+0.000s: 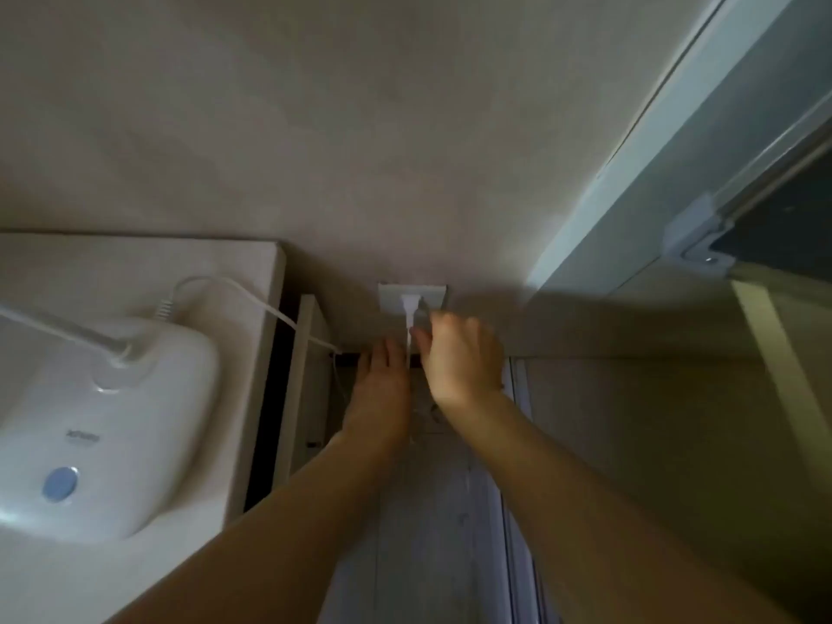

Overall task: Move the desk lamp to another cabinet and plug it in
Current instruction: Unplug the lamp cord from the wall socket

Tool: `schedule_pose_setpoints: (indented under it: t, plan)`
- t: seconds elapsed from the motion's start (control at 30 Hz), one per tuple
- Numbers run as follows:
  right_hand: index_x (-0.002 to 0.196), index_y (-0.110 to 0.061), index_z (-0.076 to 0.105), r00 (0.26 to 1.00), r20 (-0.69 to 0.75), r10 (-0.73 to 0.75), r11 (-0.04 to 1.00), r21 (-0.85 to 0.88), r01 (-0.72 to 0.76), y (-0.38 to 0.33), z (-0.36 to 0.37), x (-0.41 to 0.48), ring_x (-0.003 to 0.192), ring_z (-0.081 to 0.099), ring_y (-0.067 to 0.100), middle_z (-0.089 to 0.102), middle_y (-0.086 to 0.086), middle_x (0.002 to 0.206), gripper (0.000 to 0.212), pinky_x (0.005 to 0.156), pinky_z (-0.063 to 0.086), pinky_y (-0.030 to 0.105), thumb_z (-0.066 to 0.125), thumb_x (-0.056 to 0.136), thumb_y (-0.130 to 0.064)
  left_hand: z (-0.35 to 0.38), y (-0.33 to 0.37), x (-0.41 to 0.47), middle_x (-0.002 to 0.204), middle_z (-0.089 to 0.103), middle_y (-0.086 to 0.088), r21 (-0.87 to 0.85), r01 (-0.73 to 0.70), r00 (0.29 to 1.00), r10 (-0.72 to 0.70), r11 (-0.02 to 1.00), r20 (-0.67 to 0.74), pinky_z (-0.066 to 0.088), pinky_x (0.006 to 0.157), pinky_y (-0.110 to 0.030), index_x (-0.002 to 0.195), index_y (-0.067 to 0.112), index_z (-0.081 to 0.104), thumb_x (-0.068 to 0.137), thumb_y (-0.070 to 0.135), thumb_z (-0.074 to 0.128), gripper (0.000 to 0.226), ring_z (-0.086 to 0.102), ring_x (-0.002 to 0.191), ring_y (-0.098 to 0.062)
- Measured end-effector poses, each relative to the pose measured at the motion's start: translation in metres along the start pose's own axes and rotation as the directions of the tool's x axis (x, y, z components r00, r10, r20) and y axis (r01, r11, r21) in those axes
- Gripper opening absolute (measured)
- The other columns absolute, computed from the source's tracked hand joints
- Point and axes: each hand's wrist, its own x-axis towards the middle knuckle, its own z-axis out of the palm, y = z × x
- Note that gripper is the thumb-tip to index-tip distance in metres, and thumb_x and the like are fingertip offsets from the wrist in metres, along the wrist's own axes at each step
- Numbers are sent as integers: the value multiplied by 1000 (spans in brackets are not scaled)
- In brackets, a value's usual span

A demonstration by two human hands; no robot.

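The white desk lamp base (108, 425), with a blue button, rests on the pale cabinet top (252, 272) at the left. Its white cord (270, 308) runs over the cabinet's right edge toward the wall. The white plug (408, 308) sits in the wall socket (389, 295). My right hand (463, 358) is blurred, with curled fingertips right beside the plug and the cord below it; whether they pinch it is unclear. My left hand (382, 389) lies lower, fingers stretched flat just left of the hanging cord.
A narrow dark gap (279, 398) separates the cabinet from a thin white panel (299, 380). A glass sliding door with a pale frame (630, 182) stands at the right. Pale floorboards (427, 533) lie below my arms.
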Motion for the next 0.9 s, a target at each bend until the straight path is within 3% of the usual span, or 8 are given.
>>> schedule_pose_setpoints:
  t: [0.1, 0.2, 0.3, 0.4, 0.53, 0.73, 0.83, 0.9]
  plan:
    - [91, -9, 70, 996, 35, 79, 990, 111, -82, -1, 15, 10, 79, 66, 36, 71, 15, 83, 28, 59, 32, 31, 59, 94, -34, 13, -3, 19, 140, 46, -20, -308, 92, 996, -92, 947, 15, 39, 108, -44, 148, 3, 22, 103, 18, 37, 50, 45, 130, -36]
    - [98, -9, 70, 986, 82, 147, 980, 125, -157, -5, 25, 21, 91, 66, 36, 71, 15, 96, 30, 62, 37, 32, 55, 96, -35, 20, -5, 31, 129, 57, -21, -392, 138, 986, -90, 910, 138, 45, 100, -44, 146, 5, 30, 103, 15, 34, 44, 55, 119, -38]
    - [103, -7, 70, 965, 145, 220, 951, 188, -245, -10, 35, 29, 95, 67, 33, 71, 14, 101, 26, 64, 47, 33, 57, 96, -28, 23, -12, 27, 117, 64, -23, -292, 75, 991, -39, 954, 128, 46, 82, -34, 121, -1, 54, 99, 9, 43, 26, 60, 107, -37]
    - [101, -7, 70, 942, 171, 289, 923, 211, -322, -13, 39, 34, 94, 67, 34, 71, 15, 102, 18, 65, 51, 35, 58, 95, -20, 18, -18, 16, 114, 65, -21, -220, 82, 990, -55, 972, 127, 45, 79, -33, 116, 1, 59, 97, 9, 44, 26, 62, 104, -36]
    - [100, -5, 70, 927, 169, 335, 910, 199, -365, -18, 39, 33, 95, 66, 37, 71, 17, 102, 15, 61, 40, 30, 59, 93, -12, 6, -17, 2, 116, 66, -19, -125, 95, 991, -82, 988, 109, 47, 85, -35, 118, 4, 63, 95, 5, 45, 29, 62, 107, -34]
    - [104, -3, 68, 904, 211, 372, 875, 245, -418, -23, 34, 26, 97, 65, 36, 69, 18, 106, 17, 65, 43, 31, 58, 93, -9, 1, -12, -1, 119, 66, -18, -96, 145, 978, -128, 985, 162, 48, 91, -38, 115, 4, 65, 94, 5, 47, 27, 61, 111, -34]
    - [100, -6, 70, 900, 254, 355, 893, 193, -407, -20, 36, -3, 81, 68, 25, 71, 11, 94, 19, 56, 41, 22, 58, 95, -21, 16, -13, -28, 120, 66, -17, -38, 123, 971, -112, 992, 212, 50, 93, -39, 116, 5, 64, 94, 4, 46, 29, 62, 111, -33]
    - [93, -10, 71, 914, 189, 360, 898, 198, -394, -18, 33, -10, 61, 56, 16, 63, 2, 76, 23, 45, 28, 16, 57, 96, -27, 17, -12, -33, 118, 67, -16, -40, 112, 972, -101, 993, 213, 51, 92, -38, 117, 7, 64, 94, 3, 46, 29, 63, 109, -32]
